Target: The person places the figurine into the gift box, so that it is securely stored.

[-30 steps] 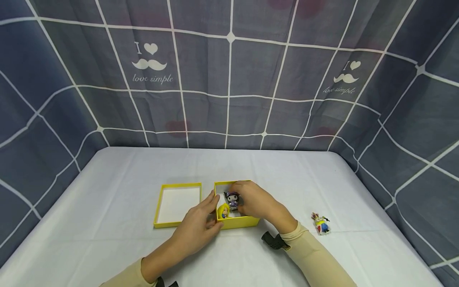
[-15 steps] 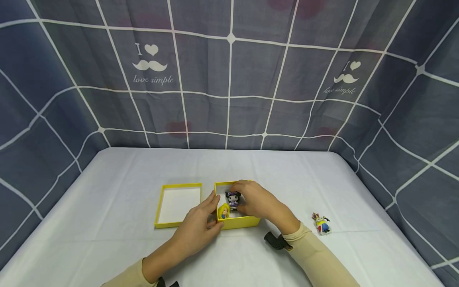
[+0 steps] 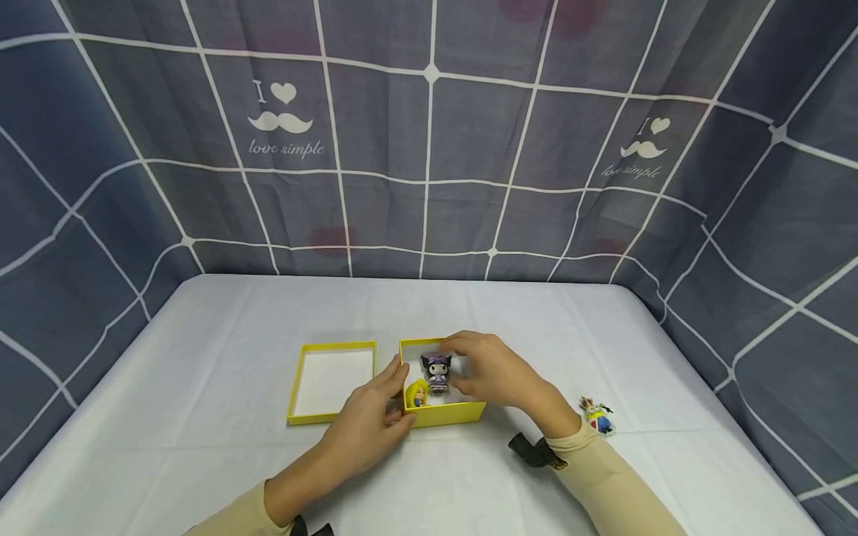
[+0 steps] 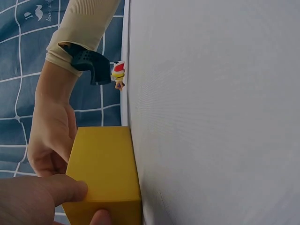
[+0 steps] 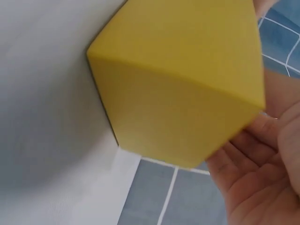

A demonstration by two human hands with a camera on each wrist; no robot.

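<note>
Left hand [image 4: 28, 199] on yellow box [image 4: 101, 171]

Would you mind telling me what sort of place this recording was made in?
Probably a staged tabletop booth rather than a lived-in room: a table under a plain white cloth, walled on three sides by grey checked curtain, with only a yellow box, its lid and small toy figures.

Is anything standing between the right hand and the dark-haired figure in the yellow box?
Nothing visible. The right hand sits right beside the dark-haired figure, which stands upright inside the open yellow box. Whether its fingers touch the figure I cannot tell. The left hand steadies the box's near-left corner.
</note>
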